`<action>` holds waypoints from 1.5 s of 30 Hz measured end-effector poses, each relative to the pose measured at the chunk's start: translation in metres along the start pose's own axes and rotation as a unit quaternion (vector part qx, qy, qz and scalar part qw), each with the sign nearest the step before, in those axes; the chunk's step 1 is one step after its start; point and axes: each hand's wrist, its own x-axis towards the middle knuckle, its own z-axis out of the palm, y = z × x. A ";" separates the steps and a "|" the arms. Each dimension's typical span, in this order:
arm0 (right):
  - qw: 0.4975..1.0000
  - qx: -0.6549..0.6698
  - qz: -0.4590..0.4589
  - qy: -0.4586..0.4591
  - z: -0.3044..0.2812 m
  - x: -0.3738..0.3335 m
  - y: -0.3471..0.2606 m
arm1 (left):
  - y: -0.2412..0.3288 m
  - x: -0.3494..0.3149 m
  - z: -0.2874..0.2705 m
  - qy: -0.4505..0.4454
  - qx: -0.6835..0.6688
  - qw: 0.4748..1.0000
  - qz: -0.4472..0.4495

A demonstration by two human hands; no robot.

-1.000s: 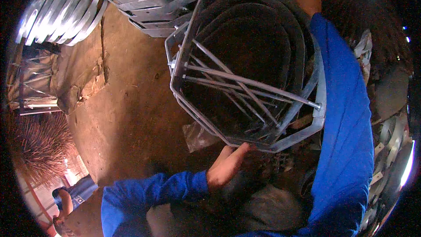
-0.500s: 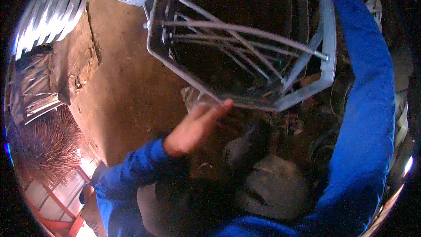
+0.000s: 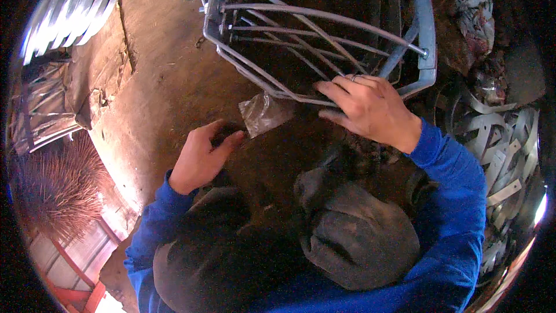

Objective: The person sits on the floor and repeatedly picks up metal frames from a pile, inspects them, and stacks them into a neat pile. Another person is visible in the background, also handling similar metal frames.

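Observation:
A grey many-sided metal frame (image 3: 427,37), with thin rods crossing its inside and bolts at their ends, stands ahead of me. My right hand (image 3: 373,107) is at its lower edge, the thumb below the bar and the fingers over it, gripping it. My left hand (image 3: 204,153) is off the frame, lower and to the left. Its fingers are half curled, with a gap between thumb and forefinger and nothing in between. Just right of that hand lies a small clear plastic bag (image 3: 263,115) on the brown ground, close to the frame's lower edge.
Curved shiny metal strips (image 3: 72,8) hang or stack at far left, above a bundle of thin rusty rods (image 3: 61,188). More flat metal pieces (image 3: 501,156) lie heaped at right. A crumpled plastic wrapper (image 3: 478,17) is at upper right. My knees (image 3: 365,237) are below.
My left hand has left the frame's lower edge and dropped to the left. My right hand has come down from beyond the top of the picture to that edge. The frame appears slightly higher.

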 end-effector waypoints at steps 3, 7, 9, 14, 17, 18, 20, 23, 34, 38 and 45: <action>0.997 -0.008 0.002 -0.073 0.007 0.004 0.005 | -0.023 -0.019 -0.007 0.013 -0.003 0.998 -0.061; 0.998 0.031 0.022 -0.052 0.007 0.012 -0.005 | -0.049 -0.057 -0.010 0.059 -0.076 0.988 -0.118; 0.997 0.021 0.026 -0.067 0.002 0.016 -0.008 | -0.066 -0.078 -0.014 0.066 -0.103 0.980 -0.156; 0.995 -0.004 0.043 -0.092 0.001 0.021 -0.019 | -0.127 -0.120 -0.019 0.090 -0.095 0.968 -0.212; 0.992 -0.013 0.068 -0.106 0.000 0.025 -0.022 | -0.138 -0.128 -0.030 0.138 -0.066 0.969 -0.192; 0.993 -0.008 0.060 -0.099 0.000 0.026 -0.023 | -0.145 -0.128 -0.031 0.134 -0.084 0.968 -0.194; 0.995 -0.001 0.054 -0.081 0.001 0.027 -0.026 | -0.162 -0.126 -0.035 0.120 -0.115 0.967 -0.191; 0.993 -0.023 0.063 -0.096 0.001 0.028 -0.026 | -0.173 -0.117 -0.026 0.153 -0.036 0.976 -0.150; 0.971 -0.090 0.140 -0.174 0.008 0.027 -0.025 | -0.273 -0.133 0.015 0.026 -0.061 0.992 -0.104; 0.953 -0.121 0.181 -0.209 0.009 0.026 -0.025 | -0.306 -0.130 0.004 0.056 -0.005 0.996 -0.070; 0.941 -0.132 0.233 -0.205 0.012 0.011 -0.019 | -0.320 -0.125 -0.030 0.156 0.007 0.985 -0.070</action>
